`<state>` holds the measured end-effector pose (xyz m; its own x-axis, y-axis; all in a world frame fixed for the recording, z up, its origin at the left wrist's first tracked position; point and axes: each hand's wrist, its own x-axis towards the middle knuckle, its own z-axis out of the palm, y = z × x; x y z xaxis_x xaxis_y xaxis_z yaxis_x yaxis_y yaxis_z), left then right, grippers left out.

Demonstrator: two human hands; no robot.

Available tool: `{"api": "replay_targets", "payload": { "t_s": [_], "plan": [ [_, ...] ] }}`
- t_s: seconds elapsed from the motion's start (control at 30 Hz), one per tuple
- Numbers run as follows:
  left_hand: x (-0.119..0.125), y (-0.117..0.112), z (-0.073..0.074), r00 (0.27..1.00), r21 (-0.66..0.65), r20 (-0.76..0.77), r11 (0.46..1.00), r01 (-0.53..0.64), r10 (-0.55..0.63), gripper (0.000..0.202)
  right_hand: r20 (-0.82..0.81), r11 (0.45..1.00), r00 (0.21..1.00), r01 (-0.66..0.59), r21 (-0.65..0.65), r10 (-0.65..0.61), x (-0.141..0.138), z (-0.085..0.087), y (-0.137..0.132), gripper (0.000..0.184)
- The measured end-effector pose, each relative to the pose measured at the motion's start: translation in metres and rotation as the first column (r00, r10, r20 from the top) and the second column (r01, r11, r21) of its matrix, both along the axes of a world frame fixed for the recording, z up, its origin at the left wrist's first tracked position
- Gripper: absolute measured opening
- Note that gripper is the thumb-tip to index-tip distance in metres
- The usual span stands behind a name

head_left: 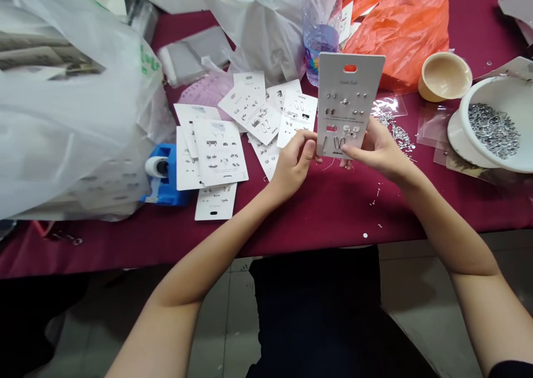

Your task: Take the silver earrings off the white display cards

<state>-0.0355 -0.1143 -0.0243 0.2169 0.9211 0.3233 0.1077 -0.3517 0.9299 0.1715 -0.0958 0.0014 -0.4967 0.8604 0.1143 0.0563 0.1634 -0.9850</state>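
My left hand (293,164) and my right hand (377,147) hold up a white jewellery card (345,103) by its lower edge. It carries small silver earrings and has a red-edged hanging slot at the top. My right thumb lies across its lower front. Just left of my left hand, several similar cards (220,151) lie scattered and overlapping on the maroon tablecloth (333,211). Loose silver bits (395,132) lie on a clear plastic sleeve (389,106) beyond my right hand.
A white bowl of metal pins (495,131) and a tan bowl (444,76) stand at right. A blue tape dispenser (162,175), a large white plastic bag (70,106), an orange bag (395,34) and a plastic bottle (320,23) crowd the table.
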Motion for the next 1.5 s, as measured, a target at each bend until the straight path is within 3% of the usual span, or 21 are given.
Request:
{"api": "replay_targets", "payload": {
  "t_s": [0.1,0.17,0.3,0.4,0.5,0.67,0.87,1.1,1.2,1.3,1.4,1.5],
  "plan": [
    [0.0,0.0,0.0,0.993,-0.02,-0.1,0.998,0.061,-0.062,0.043,-0.003,0.994,0.997,0.079,0.076,-0.079,0.009,0.001,0.008,0.051],
    [-0.001,0.002,0.0,0.988,0.005,-0.149,0.999,0.037,-0.035,0.039,-0.021,0.968,0.984,0.18,0.173,-0.179,0.018,0.005,0.015,0.046],
    [-0.002,0.013,0.004,0.967,0.084,-0.24,0.994,-0.065,0.083,0.026,-0.126,0.843,0.892,0.451,0.294,-0.434,0.045,0.011,0.034,0.033],
    [-0.001,0.036,0.006,0.885,0.184,-0.437,0.979,-0.085,0.159,0.019,-0.174,0.788,0.843,0.538,0.299,-0.509,0.06,0.007,0.048,0.025],
    [0.007,0.068,0.004,0.732,0.296,-0.634,0.953,-0.068,0.249,0.009,-0.153,0.773,0.837,0.544,0.326,-0.525,0.066,-0.004,0.06,0.026],
    [0.03,0.109,-0.001,0.587,0.271,-0.783,0.962,0.028,0.204,0.018,-0.108,0.789,0.855,0.512,0.34,-0.508,0.063,-0.018,0.068,0.034],
    [0.049,0.112,-0.002,0.461,0.235,-0.858,0.971,-0.043,0.228,0.009,-0.036,0.81,0.863,0.486,0.328,-0.503,0.058,-0.015,0.066,0.032],
    [0.055,0.113,-0.004,0.384,0.235,-0.891,0.97,-0.062,0.24,0.025,-0.048,0.834,0.889,0.446,0.326,-0.456,0.051,-0.015,0.063,0.037],
    [0.05,0.115,-0.001,0.47,0.222,-0.849,0.971,-0.092,0.239,0.022,-0.068,0.863,0.902,0.428,0.269,-0.426,0.046,-0.016,0.061,0.041],
    [0.042,0.106,0.01,0.699,0.212,-0.678,0.971,-0.108,0.226,0.018,-0.066,0.895,0.913,0.407,0.185,-0.402,0.039,-0.017,0.057,0.045],
    [0.037,0.081,0.024,0.917,0.224,-0.364,0.971,-0.083,0.162,0.014,-0.069,0.92,0.927,0.374,0.116,-0.369,0.03,-0.016,0.051,0.051],
    [0.038,0.055,0.031,0.975,0.248,-0.175,0.964,-0.093,0.139,0.012,-0.091,0.938,0.94,0.336,0.087,-0.329,0.02,-0.014,0.041,0.053]
  ]
}}
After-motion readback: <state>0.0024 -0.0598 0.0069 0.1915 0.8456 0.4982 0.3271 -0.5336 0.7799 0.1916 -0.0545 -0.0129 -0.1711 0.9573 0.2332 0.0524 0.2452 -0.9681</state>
